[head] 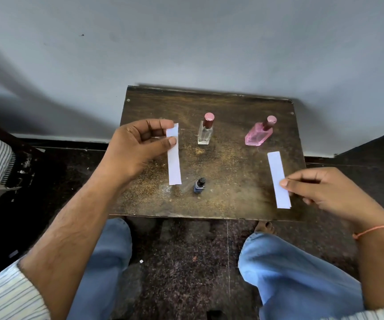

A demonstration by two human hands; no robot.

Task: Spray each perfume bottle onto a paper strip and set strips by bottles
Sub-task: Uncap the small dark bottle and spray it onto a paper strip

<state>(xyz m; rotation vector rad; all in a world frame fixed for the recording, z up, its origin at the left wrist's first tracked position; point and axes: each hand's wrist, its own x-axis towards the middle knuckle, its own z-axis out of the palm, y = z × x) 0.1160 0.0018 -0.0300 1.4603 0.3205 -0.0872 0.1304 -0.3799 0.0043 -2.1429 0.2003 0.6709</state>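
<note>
The left paper strip (pixel 174 155) hangs lengthwise toward the person from the left hand (pixel 138 146), whose grip is closed on the strip's far end, thumb on top and forefinger at the far edge. The rest of the strip trails below that grip over the dark wooden surface (pixel 232 107); whether its near end touches the wood cannot be told. Just right of this grip stands the clear bottle (pixel 205 130) with a dark red cap, upright and apart from the fingers. Below the grip, just beside the strip's near end, stands the small dark blue bottle (pixel 199 185) with a black cap.

The right paper strip (pixel 278 180) lies slanted near the right edge of the surface. The right hand (pixel 331 192) grips it at about the middle (thumb on the paper, the other fingers curled at its right edge and partly under it). Beyond this grip, past the strip's far end, the pink bottle (pixel 259 135) with a pink cap stands near the back right of the surface, well apart from the hand.

A thin orange thread (pixel 375 230) circles the right wrist. Blue jeans (pixel 301 273) cover both knees below the surface, over a dark speckled floor (pixel 186 262), with a pale wall (pixel 186 42) behind.
</note>
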